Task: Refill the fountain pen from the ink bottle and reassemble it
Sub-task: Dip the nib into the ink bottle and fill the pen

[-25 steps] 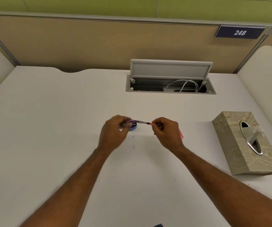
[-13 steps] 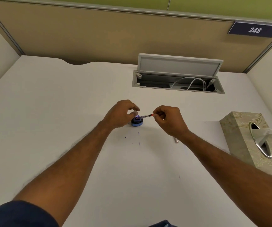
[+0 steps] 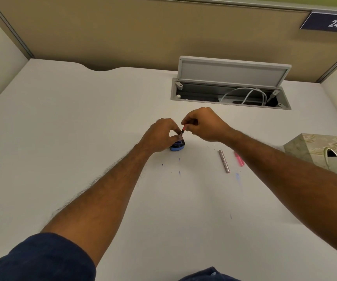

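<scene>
A small blue ink bottle [image 3: 177,147] stands on the white desk [image 3: 82,138], half hidden by my left hand [image 3: 159,134], which grips it from the left. My right hand [image 3: 202,123] pinches the red upper end of the thin pen section with its converter [image 3: 182,131]. That piece stands nearly upright, its lower tip down in the bottle's mouth. A silvery pen barrel [image 3: 224,161] and a pink pen cap [image 3: 239,158] lie on the desk under my right forearm.
A patterned tissue box [image 3: 317,148] sits at the right edge. An open grey cable hatch [image 3: 230,84] with white cables lies behind my hands. Small blue ink spots [image 3: 179,172] mark the desk in front of the bottle. A beige partition stands at the back.
The pen section has swung from nearly level to nearly upright over the bottle. My right hand rose and came closer to my left. The barrel and cap are now in sight.
</scene>
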`<state>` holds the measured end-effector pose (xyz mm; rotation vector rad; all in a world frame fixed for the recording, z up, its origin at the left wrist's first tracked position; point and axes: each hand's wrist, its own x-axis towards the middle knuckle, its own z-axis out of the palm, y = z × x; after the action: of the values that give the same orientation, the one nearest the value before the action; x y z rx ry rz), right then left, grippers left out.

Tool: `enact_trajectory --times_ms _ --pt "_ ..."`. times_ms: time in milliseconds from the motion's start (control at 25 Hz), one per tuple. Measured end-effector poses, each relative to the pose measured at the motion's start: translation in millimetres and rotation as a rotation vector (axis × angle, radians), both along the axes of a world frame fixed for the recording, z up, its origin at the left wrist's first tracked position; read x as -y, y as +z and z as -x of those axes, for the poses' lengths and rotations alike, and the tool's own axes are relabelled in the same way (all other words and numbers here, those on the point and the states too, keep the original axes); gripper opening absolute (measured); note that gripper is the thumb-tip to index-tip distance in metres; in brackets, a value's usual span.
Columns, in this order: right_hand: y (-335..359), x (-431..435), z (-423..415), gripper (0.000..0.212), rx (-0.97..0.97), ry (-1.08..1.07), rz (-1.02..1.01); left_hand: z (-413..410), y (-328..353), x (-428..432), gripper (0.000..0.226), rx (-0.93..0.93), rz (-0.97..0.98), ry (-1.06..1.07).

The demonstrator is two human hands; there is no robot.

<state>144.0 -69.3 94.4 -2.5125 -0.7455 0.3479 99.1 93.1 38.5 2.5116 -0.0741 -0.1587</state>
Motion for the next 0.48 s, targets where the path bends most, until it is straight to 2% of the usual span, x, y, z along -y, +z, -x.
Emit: enact_trajectory --times_ms 200,480 --pt "-1 -11 -6 0.023 -0.002 0.060 0.100 2 -8 -2 0.019 0.011 0.028 0.027" --pt "-3 -16 -12 0.023 0.015 0.069 0.153 5 -21 -2 0.016 0.047 0.183 0.156"
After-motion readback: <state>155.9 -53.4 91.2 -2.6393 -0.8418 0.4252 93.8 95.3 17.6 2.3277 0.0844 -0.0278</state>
